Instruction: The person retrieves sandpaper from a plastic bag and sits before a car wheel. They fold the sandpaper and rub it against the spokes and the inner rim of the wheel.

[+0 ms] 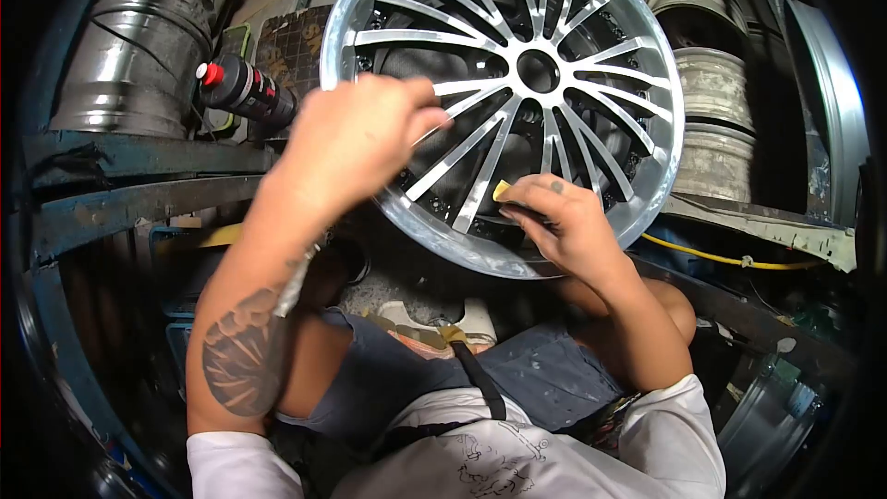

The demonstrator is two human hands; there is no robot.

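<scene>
A multi-spoke alloy wheel rim with bright machined spokes and dark gaps lies face up in front of me. My right hand is over its near edge, pinching a small piece of yellow sandpaper close to the lower spokes. Over the left part of the rim is my left hand, its fingers curled and the thumb near a spoke. The back of that hand hides its palm, so whatever it grips, if anything, cannot be made out.
A dark bottle with a red cap leans left of the wheel, near a large metal cylinder. Several worn rims are stacked on the right. A yellow hose runs below them. Blue metal framing borders the left side.
</scene>
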